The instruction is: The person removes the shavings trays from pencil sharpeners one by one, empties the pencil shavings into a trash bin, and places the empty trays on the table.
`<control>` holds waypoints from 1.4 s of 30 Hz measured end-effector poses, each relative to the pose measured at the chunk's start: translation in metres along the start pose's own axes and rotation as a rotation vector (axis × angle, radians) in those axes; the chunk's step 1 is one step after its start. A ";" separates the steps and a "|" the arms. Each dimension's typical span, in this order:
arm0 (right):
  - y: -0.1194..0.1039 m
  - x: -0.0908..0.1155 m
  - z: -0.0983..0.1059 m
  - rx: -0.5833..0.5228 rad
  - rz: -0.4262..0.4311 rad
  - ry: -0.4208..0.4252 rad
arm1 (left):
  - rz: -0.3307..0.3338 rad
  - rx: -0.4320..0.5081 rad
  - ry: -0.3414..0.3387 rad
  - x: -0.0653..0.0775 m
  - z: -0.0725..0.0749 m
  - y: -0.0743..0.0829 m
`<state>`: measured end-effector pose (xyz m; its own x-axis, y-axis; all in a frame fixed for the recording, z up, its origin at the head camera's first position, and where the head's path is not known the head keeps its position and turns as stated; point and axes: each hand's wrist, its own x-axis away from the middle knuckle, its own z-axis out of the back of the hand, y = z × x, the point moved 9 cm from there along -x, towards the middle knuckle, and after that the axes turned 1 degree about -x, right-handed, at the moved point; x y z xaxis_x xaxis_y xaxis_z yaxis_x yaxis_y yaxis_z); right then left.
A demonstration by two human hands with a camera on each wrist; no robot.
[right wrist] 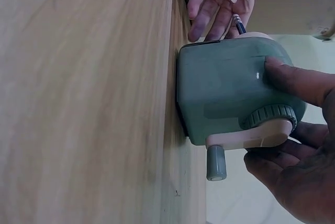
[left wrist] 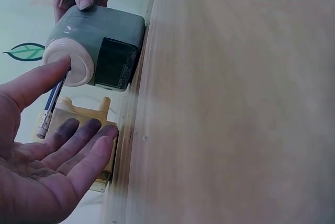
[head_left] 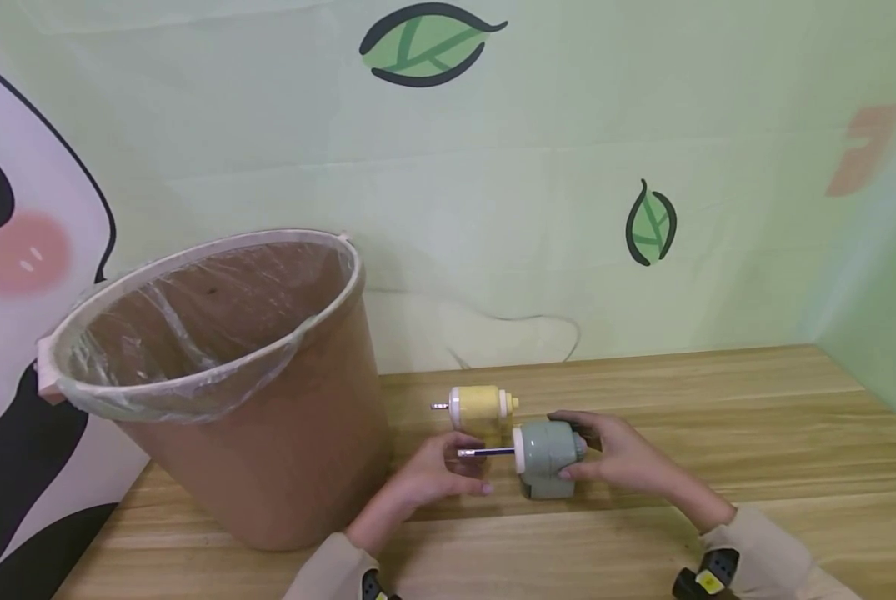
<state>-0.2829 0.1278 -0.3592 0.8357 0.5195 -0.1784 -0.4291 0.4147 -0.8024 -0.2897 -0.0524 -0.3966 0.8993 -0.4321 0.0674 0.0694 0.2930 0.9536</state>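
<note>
A grey-green crank pencil sharpener (head_left: 547, 448) stands on the wooden table, with a dark pencil (head_left: 498, 452) sticking out of its pale front ring toward the left. My right hand (head_left: 618, 454) grips the sharpener's body from the crank side, thumb on one face and fingers on the other. In the right wrist view, the pale crank arm (right wrist: 251, 136) ends in a grey-green knob. My left hand (head_left: 434, 472) is spread around the pencil's free end, fingers loosely extended. In the left wrist view, the pencil's metal-banded end (left wrist: 44, 122) shows between thumb and fingers.
Behind the left hand stands a yellow sharpener (head_left: 479, 402) with a short metal-tipped end poking out of its front. A large brown bin (head_left: 290, 454) lined with clear plastic stands at the left. A pale green printed backdrop (head_left: 493, 217) rises behind the table.
</note>
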 end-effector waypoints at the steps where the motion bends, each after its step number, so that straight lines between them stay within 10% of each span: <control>1: 0.001 0.000 0.000 -0.002 -0.007 0.000 | -0.002 0.006 -0.006 0.000 -0.001 0.000; 25: -0.017 0.007 0.012 -0.064 -0.059 0.031 | -0.025 0.069 -0.093 -0.002 -0.023 0.007; 42: -0.030 0.007 0.010 -0.120 -0.020 0.006 | -0.038 0.083 -0.032 -0.005 -0.035 0.014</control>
<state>-0.2674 0.1262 -0.3310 0.8456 0.5077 -0.1647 -0.3685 0.3319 -0.8684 -0.2777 -0.0161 -0.3938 0.8822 -0.4693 0.0387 0.0658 0.2044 0.9767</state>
